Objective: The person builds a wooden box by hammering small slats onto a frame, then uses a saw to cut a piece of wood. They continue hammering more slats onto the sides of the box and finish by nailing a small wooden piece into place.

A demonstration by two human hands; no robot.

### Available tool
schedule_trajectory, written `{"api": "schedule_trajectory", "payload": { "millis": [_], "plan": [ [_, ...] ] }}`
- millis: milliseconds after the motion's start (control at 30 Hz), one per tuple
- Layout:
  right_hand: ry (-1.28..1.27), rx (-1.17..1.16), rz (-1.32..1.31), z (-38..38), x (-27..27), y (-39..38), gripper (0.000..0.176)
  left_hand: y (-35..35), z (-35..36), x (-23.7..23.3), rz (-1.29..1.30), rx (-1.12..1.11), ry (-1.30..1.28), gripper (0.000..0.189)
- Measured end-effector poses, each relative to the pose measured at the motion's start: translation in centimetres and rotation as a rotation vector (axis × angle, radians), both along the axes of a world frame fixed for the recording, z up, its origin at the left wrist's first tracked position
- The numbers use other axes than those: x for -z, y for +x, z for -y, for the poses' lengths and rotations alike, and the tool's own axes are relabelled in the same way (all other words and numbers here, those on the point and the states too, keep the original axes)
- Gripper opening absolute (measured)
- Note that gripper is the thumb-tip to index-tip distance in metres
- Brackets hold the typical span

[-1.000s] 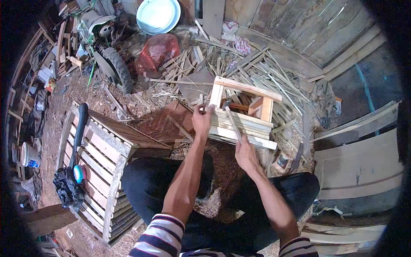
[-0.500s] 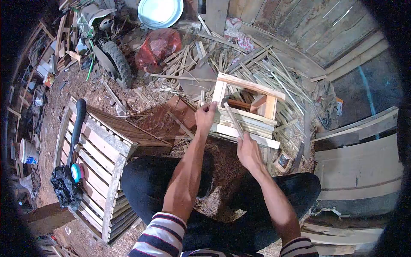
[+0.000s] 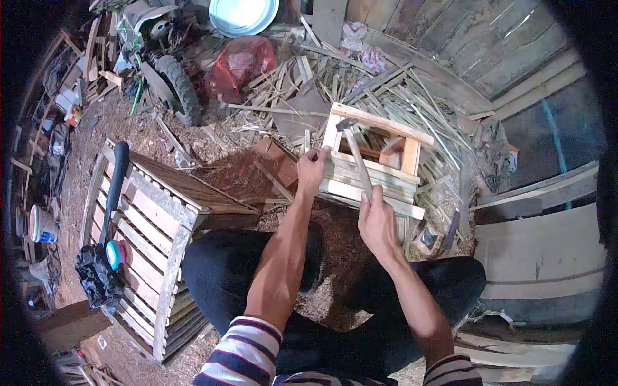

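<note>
Item: one hammer (image 3: 358, 157), pale handle, dark head — in the right hand (image 3: 378, 225), whose fingers are wrapped round the lower handle. The handle slants across the work; the head shows against the left part of the frame's opening, and from where I stand I cannot tell whether it touches wood.

Item: one wooden frame (image 3: 383, 122), boxy, in front of the seated person's knees, with pale slats (image 3: 372, 178) laid side by side along its near part.

Item: left hand (image 3: 310, 170), at the left end of those slats; fingers bent together near the corner, though I cannot tell whether they pinch anything.

Item: one slatted crate (image 3: 176, 248), to the person's left. Upon it: a long black-handled tool (image 3: 116, 180), a turquoise-and-pink round object (image 3: 116, 255) and a crumpled black bag (image 3: 100, 276).

Beyond the frame: a heap of scrap sticks (image 3: 421, 116), a red plastic bag (image 3: 239, 64) and a white basin (image 3: 243, 14) — all short of the plank wall (image 3: 463, 51). Far left: a knobbly tyre (image 3: 177, 93) and a white bucket (image 3: 42, 225).
</note>
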State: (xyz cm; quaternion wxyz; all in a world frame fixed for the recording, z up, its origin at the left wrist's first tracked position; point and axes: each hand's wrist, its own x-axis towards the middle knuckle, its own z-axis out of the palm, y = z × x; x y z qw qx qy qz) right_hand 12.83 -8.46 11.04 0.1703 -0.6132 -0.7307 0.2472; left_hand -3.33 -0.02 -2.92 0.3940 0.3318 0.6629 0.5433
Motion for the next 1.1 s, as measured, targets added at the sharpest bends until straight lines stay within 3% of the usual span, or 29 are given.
{"api": "schedule_trajectory", "payload": {
  "millis": [100,200,300,400,467,600,667,867,933,1000,1100],
  "plan": [
    [0.012,-0.042,0.017,0.3,3.7,1.4,0.018,-0.2,0.3,-0.2,-0.039,0.013,-0.043,0.048],
    [0.073,-0.109,0.04,-0.4,3.2,1.4,0.019,-0.5,0.0,-0.9,-0.057,0.041,-0.092,0.05],
    [0.007,0.005,-0.04,-0.3,0.6,0.5,0.017,-0.2,0.1,-0.5,-0.003,0.002,-0.037,0.052],
    [-0.024,-0.005,0.031,-0.2,1.5,0.7,0.016,-0.5,0.2,-1.5,-0.113,0.02,-0.106,0.049],
    [0.043,-0.058,0.047,-0.3,3.4,1.6,0.017,-0.1,0.1,-1.2,-0.056,-0.005,-0.07,0.051],
    [-0.039,-0.024,0.123,-0.5,1.7,0.8,0.018,-0.2,0.3,-0.9,-0.055,-0.01,-0.07,0.052],
    [-0.059,0.006,0.016,-0.5,0.9,0.3,0.019,-0.5,0.1,-1.1,-0.062,0.036,-0.114,0.051],
    [-0.04,-0.085,0.13,-0.8,3.1,1.2,0.023,-0.1,0.1,-1.7,-0.043,-0.018,-0.01,0.051],
    [-0.087,-0.008,0.103,-0.5,0.9,0.2,0.022,0.0,0.6,-1.5,-0.047,-0.017,-0.01,0.051],
    [0.006,-0.017,-0.007,0.1,2.0,0.5,0.022,-0.3,0.2,-1.2,-0.129,0.02,-0.114,0.051],
    [0.056,-0.078,0.113,-0.1,3.3,1.2,0.019,-0.4,0.2,-0.6,-0.121,0.03,-0.094,0.05]
  ]
}}
